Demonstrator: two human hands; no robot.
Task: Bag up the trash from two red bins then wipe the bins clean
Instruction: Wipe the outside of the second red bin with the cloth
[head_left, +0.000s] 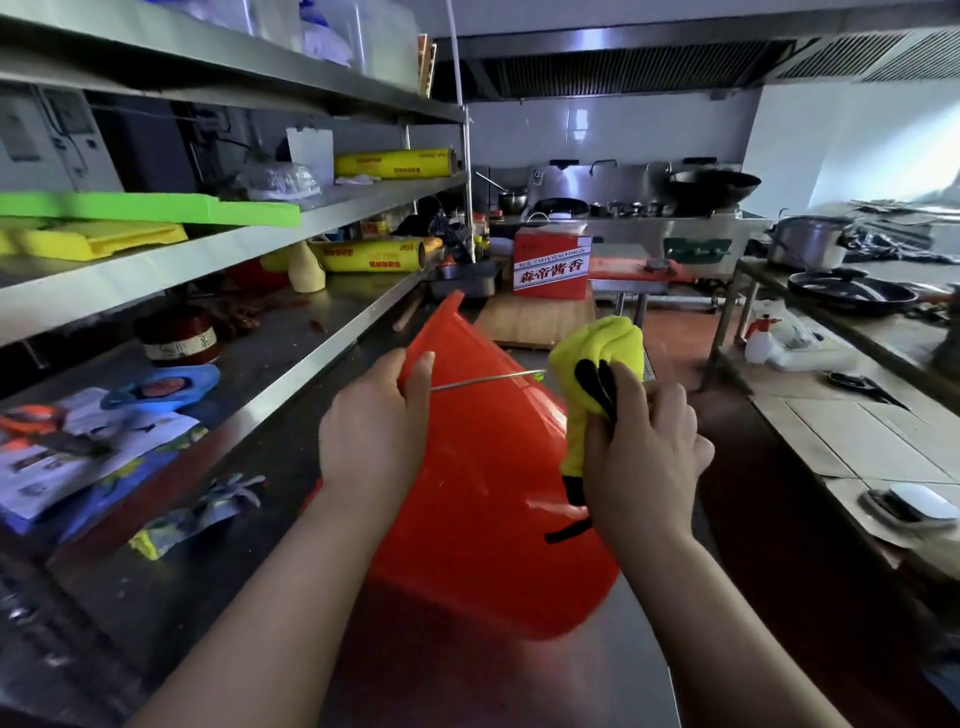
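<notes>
The left hand (374, 421) grips the upper edge of the red bin (483, 493), thumb hooked over the rim and fingers behind the wall. The right hand (644, 452) is clenched around a bunched yellow cloth (597, 353) with black markings, holding it against the bin's right side. A thin wire handle (483, 382) runs across the bin from the left thumb to the cloth. The bin is tipped over, its lower end resting on the steel bench (234, 571) just ahead of the person; which way its mouth faces I cannot tell.

To the left on the bench lie printed papers (78, 457), with a blue lid (161, 389) and a dark red jar (179, 335) behind them. Farther along lies a yellow roll of cling film (374, 255), and a green board (145, 208) sits on the shelf above. Beyond the bin, a red-and-white box (551, 265) stands on a wooden board (535, 317). At the back wall, a black wok (714, 187) sits on the stove.
</notes>
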